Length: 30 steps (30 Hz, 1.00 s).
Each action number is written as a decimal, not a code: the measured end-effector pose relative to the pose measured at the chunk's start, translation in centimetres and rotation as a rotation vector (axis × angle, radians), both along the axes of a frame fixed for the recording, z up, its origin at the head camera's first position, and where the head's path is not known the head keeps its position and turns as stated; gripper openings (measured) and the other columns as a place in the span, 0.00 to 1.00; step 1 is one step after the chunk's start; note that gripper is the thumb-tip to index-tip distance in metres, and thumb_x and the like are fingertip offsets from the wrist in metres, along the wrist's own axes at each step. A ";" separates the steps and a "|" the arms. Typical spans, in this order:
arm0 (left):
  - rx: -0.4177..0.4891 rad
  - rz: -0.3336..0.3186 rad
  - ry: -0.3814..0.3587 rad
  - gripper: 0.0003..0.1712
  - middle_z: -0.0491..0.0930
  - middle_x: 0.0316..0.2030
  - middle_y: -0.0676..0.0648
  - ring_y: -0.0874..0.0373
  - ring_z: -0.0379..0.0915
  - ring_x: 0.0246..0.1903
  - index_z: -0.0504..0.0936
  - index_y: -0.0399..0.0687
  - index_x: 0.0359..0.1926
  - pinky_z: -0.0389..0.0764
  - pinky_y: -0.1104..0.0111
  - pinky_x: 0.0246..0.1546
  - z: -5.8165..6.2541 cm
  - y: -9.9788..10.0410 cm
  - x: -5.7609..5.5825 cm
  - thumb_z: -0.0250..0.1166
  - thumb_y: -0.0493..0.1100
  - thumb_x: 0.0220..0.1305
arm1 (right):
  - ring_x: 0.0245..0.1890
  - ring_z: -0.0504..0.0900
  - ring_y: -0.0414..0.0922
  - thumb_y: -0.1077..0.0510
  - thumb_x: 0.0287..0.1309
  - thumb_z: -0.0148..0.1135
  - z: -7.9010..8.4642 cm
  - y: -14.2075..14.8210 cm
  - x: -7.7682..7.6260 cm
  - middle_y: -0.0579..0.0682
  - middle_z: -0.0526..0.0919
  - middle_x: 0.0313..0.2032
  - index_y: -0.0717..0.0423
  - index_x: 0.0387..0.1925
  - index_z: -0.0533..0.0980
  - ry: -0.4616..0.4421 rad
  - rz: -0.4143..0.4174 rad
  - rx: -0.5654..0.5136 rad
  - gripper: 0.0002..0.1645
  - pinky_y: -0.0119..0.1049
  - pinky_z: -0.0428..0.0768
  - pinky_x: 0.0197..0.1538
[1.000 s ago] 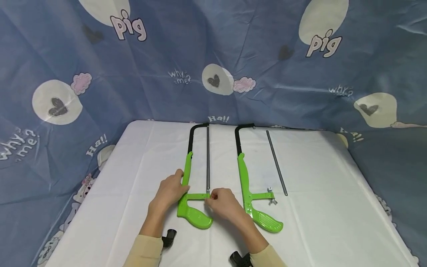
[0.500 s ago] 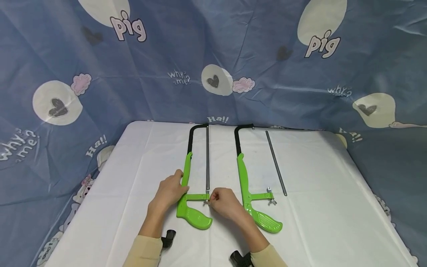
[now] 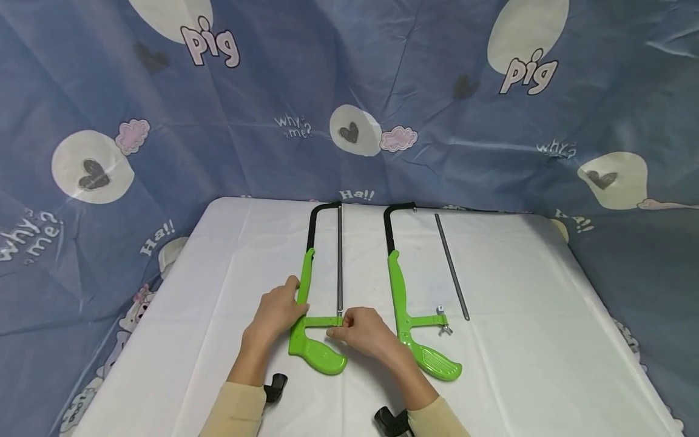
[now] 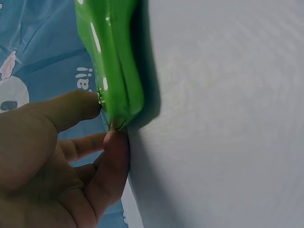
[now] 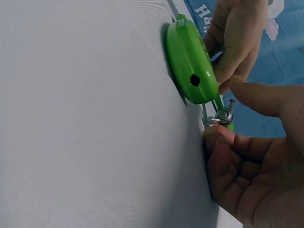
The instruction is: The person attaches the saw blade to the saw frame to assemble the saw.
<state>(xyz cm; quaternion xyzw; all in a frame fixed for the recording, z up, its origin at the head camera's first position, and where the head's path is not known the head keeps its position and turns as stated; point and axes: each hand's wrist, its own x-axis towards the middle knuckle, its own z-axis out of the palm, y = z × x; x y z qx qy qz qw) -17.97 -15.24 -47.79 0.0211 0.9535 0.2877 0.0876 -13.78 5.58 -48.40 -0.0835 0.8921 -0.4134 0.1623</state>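
Note:
A hacksaw with a green handle and black front arm lies left of centre, its frame [image 3: 304, 276] steadied by my left hand [image 3: 275, 312]. Thumb and fingers grip the green grip [image 4: 111, 61] from both sides in the left wrist view. A grey blade [image 3: 340, 261] runs along this saw's open side. At the blade's near end, my right hand [image 3: 363, 331] works on a silver wing nut [image 5: 222, 115]. Its curled index fingertip touches the nut, and the thumb stands at the opposite side. In the head view that hand hides the nut.
To the right lies a second green hacksaw [image 3: 400, 291] with its own wing nut [image 3: 446, 330] and no blade fitted. A loose grey blade [image 3: 452, 267] lies beside it. The white table [image 3: 535, 340] ends at a blue printed cloth [image 3: 464, 121].
My right thumb has swung left across the wing nut, which showed half a second ago and is now covered. The left hand and both saws have stayed put.

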 end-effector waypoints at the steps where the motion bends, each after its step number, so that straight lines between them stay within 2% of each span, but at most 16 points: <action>1: 0.000 0.001 -0.001 0.25 0.80 0.32 0.41 0.54 0.73 0.23 0.72 0.39 0.57 0.72 0.68 0.22 0.0 0.0 0.0 0.67 0.42 0.62 | 0.16 0.66 0.39 0.44 0.57 0.68 0.0 0.0 0.0 0.41 0.69 0.15 0.51 0.17 0.72 -0.002 -0.006 -0.001 0.22 0.32 0.64 0.21; 14: 0.000 0.004 -0.011 0.25 0.80 0.33 0.41 0.54 0.72 0.24 0.71 0.39 0.58 0.71 0.68 0.23 0.1 0.1 -0.1 0.67 0.42 0.62 | 0.20 0.71 0.38 0.53 0.58 0.64 0.0 0.6 0.0 0.41 0.77 0.18 0.51 0.20 0.77 0.017 0.006 -0.023 0.13 0.30 0.69 0.26; 23: -0.002 0.004 -0.010 0.26 0.81 0.34 0.41 0.54 0.73 0.26 0.72 0.39 0.57 0.71 0.68 0.25 -0.1 -0.1 -0.1 0.67 0.42 0.61 | 0.20 0.74 0.38 0.59 0.60 0.60 -0.4 0.8 -0.2 0.46 0.81 0.21 0.56 0.27 0.81 0.006 0.003 -0.071 0.08 0.30 0.70 0.25; 30: 0.001 -0.003 -0.012 0.26 0.80 0.33 0.41 0.54 0.73 0.26 0.72 0.39 0.57 0.71 0.67 0.25 0.1 -0.2 -0.2 0.67 0.42 0.61 | 0.20 0.75 0.39 0.63 0.60 0.60 -0.5 0.7 -0.2 0.49 0.82 0.22 0.58 0.27 0.80 0.002 -0.008 -0.078 0.07 0.31 0.71 0.25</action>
